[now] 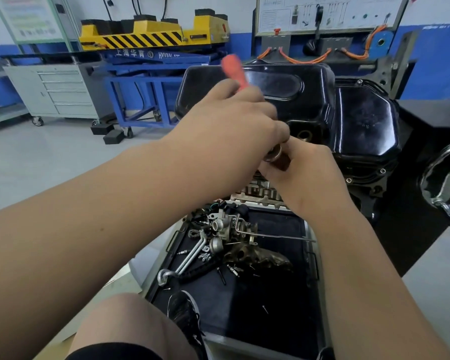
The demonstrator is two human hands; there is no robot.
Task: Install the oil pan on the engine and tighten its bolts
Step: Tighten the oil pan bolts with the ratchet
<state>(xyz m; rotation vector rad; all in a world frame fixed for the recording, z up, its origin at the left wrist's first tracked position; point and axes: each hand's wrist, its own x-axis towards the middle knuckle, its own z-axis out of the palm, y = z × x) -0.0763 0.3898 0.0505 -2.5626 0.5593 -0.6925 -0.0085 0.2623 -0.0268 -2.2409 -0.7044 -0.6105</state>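
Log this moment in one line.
left hand: grips orange handle | right hand: holds tool head | oil pan: on engine

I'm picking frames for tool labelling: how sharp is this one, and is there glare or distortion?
Head view: the orange tool handle in the left hand is smeared by motion, and the metal socket in the right hand is slightly soft; pale glare patches sit on the glossy oil pan; the wide-angle lens bends lines toward the edges; the parts tray looks sharp.

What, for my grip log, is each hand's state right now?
Left hand: closed round the handle of the orange-handled tool, which is blurred.
Right hand: fingers curled on the tool's metal socket end.
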